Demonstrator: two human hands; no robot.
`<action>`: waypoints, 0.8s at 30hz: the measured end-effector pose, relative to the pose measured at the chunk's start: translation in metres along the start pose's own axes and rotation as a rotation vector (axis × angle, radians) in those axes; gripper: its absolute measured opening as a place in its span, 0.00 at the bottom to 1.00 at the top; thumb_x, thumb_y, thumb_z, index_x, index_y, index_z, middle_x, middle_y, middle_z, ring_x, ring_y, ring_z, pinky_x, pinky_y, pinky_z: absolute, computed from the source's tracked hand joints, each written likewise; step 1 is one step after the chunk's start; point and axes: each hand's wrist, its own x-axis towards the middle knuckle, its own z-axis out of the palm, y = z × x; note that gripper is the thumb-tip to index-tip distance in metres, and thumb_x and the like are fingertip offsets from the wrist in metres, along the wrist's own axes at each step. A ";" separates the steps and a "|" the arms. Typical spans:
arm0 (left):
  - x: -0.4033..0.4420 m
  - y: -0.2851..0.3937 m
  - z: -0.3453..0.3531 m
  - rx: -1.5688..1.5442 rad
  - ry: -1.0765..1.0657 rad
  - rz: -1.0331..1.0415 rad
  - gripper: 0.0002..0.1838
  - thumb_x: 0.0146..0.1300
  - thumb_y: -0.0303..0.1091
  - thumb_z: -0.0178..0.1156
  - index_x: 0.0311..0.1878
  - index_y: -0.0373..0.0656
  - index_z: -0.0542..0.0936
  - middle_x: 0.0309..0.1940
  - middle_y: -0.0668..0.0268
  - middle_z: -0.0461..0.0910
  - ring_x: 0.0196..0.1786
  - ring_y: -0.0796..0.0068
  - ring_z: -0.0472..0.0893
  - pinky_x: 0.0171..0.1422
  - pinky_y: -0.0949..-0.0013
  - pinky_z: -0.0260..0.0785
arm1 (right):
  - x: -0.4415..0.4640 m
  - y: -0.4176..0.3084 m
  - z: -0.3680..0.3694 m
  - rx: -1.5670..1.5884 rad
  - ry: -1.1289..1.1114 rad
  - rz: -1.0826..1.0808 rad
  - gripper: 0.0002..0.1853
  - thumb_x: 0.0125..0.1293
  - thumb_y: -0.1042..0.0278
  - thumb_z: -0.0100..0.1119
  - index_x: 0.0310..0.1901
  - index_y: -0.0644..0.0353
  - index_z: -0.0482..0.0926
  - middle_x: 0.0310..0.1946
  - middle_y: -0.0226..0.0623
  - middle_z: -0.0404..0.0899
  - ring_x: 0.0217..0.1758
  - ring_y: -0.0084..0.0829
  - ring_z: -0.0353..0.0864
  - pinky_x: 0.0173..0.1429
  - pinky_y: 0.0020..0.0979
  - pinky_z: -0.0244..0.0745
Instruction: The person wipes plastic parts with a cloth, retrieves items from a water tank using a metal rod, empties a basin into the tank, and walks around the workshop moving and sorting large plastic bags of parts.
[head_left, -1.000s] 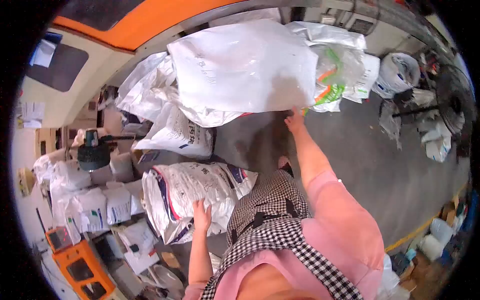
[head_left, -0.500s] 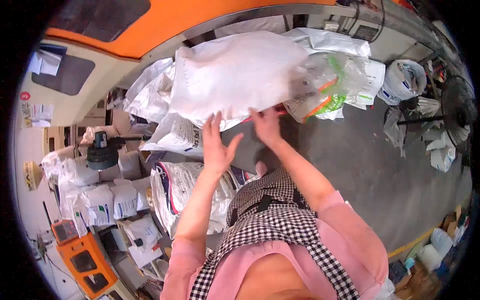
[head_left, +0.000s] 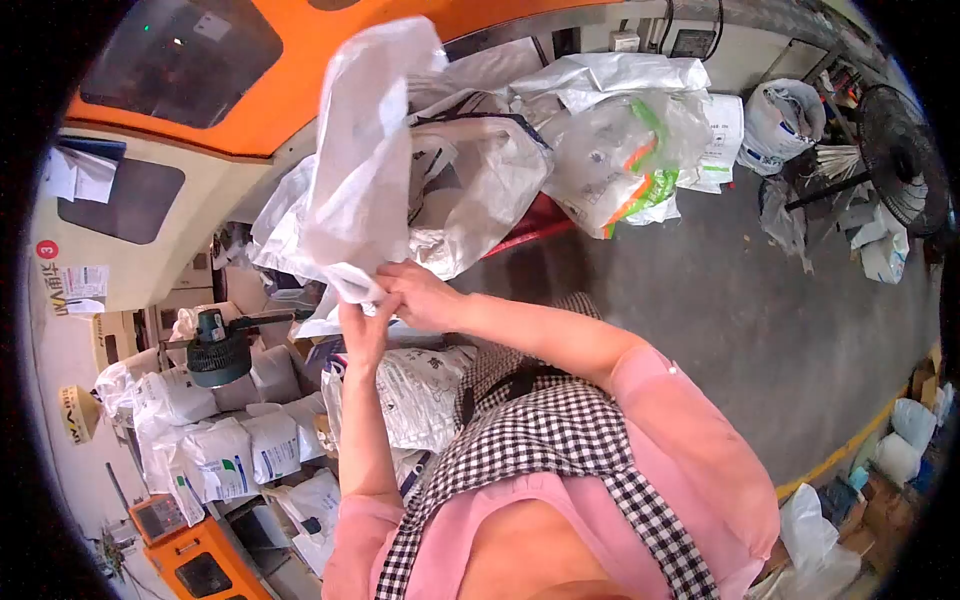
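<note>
A white plastic sack [head_left: 365,150] stands up in the air, gathered at its lower edge between my two hands. My left hand [head_left: 366,325] pinches that edge from below. Right beside it, touching, my right hand [head_left: 420,294] has its fingers closed on the same edge. Behind the sack lies an opened white bag [head_left: 480,185] with a dark rim, and to its right a clear bag with green and orange print [head_left: 620,165]. A full printed sack [head_left: 405,395] rests below my hands, partly hidden by my left arm.
An orange and cream machine [head_left: 290,60] runs along the back. A small dark green fan [head_left: 218,352] and stacked white sacks [head_left: 225,455] are at the left. At the right stand a black fan [head_left: 895,165] and a white bag of scraps [head_left: 782,125]. Grey floor [head_left: 720,320] shows below them.
The white sack that lay flat over the pile is lifted and folded to the left, uncovering the bags and something red beneath. My hands have come together and closed on its edge.
</note>
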 end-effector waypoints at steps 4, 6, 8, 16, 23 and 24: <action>0.015 -0.006 -0.029 -0.080 0.475 -0.064 0.11 0.61 0.30 0.49 0.43 0.31 0.72 0.36 0.63 0.75 0.40 0.75 0.72 0.44 0.72 0.65 | 0.014 -0.015 0.015 0.147 -0.117 0.078 0.31 0.48 0.73 0.57 0.57 0.56 0.61 0.48 0.45 0.66 0.52 0.43 0.66 0.54 0.37 0.63; 0.025 -0.019 -0.060 -0.053 0.720 -0.070 0.14 0.63 0.34 0.48 0.44 0.31 0.72 0.39 0.61 0.74 0.40 0.74 0.72 0.43 0.72 0.65 | 0.010 -0.006 0.018 0.138 -0.182 0.110 0.32 0.48 0.73 0.57 0.58 0.55 0.60 0.52 0.45 0.63 0.56 0.44 0.62 0.60 0.37 0.58; 0.029 -0.004 -0.089 -0.075 0.913 -0.069 0.14 0.62 0.33 0.48 0.45 0.32 0.71 0.41 0.61 0.74 0.41 0.73 0.72 0.44 0.70 0.66 | -0.003 0.026 0.017 -0.006 -0.185 0.127 0.31 0.48 0.73 0.57 0.58 0.55 0.61 0.52 0.45 0.63 0.57 0.44 0.61 0.61 0.36 0.57; -0.003 0.060 -0.159 -0.123 1.352 -0.026 0.20 0.60 0.37 0.51 0.52 0.34 0.68 0.50 0.56 0.70 0.47 0.63 0.73 0.52 0.62 0.69 | -0.092 0.274 -0.085 -0.419 0.129 0.819 0.40 0.46 0.56 0.63 0.58 0.68 0.57 0.55 0.54 0.61 0.58 0.46 0.61 0.60 0.39 0.58; -0.027 0.090 -0.169 0.728 1.254 -0.113 0.25 0.61 0.47 0.50 0.52 0.36 0.68 0.49 0.58 0.71 0.42 0.63 0.75 0.42 0.64 0.72 | -0.041 0.327 -0.158 -0.624 0.234 1.206 0.49 0.42 0.45 0.64 0.60 0.69 0.52 0.58 0.54 0.58 0.61 0.47 0.59 0.61 0.39 0.57; -0.009 0.106 -0.149 0.692 1.329 -0.182 0.24 0.62 0.47 0.48 0.52 0.37 0.68 0.48 0.60 0.71 0.40 0.64 0.75 0.40 0.64 0.72 | -0.038 0.338 -0.156 -0.542 0.260 1.192 0.53 0.40 0.42 0.64 0.61 0.69 0.49 0.57 0.54 0.59 0.59 0.48 0.60 0.62 0.41 0.54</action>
